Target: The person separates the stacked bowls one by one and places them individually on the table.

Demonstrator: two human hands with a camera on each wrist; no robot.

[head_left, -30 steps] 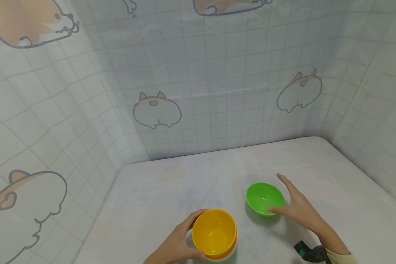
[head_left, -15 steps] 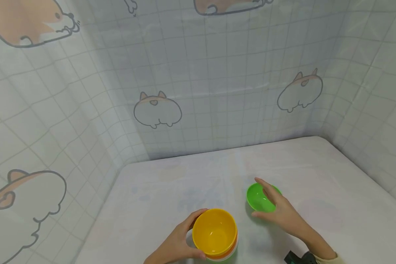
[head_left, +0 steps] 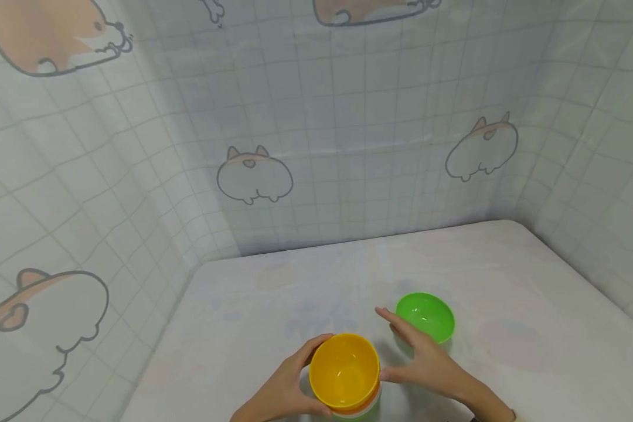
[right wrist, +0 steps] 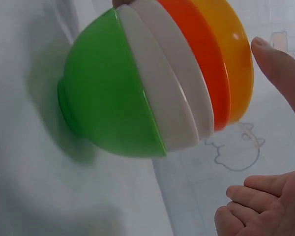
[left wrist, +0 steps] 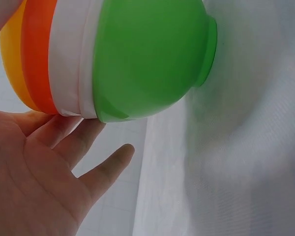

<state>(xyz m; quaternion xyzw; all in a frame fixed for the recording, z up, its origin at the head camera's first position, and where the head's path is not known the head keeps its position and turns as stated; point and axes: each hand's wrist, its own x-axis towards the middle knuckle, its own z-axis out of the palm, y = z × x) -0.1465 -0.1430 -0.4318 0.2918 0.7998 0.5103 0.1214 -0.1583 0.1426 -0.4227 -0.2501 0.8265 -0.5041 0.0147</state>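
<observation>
A stack of nested bowls stands near the front of the table, with a yellow bowl (head_left: 344, 372) on top. Below it come an orange bowl (right wrist: 206, 54), white bowls (right wrist: 162, 83) and a green bowl (left wrist: 147, 54) at the bottom. My left hand (head_left: 287, 384) grips the stack from its left side, thumb in front and fingers behind. On the stack's right is my right hand (head_left: 427, 366), fingers spread and holding nothing, its thumb tip right at the yellow rim. Just beyond that hand sits a separate green bowl (head_left: 427, 316), its near edge partly covered by the hand.
A pale cloth covers the table (head_left: 274, 299). Behind it hangs a grid-patterned curtain (head_left: 348, 146) with cartoon dogs, which also closes in the left and right sides.
My right hand has moved left, from the separate green bowl across to the right side of the stack. My left hand and the stack have stayed in place.
</observation>
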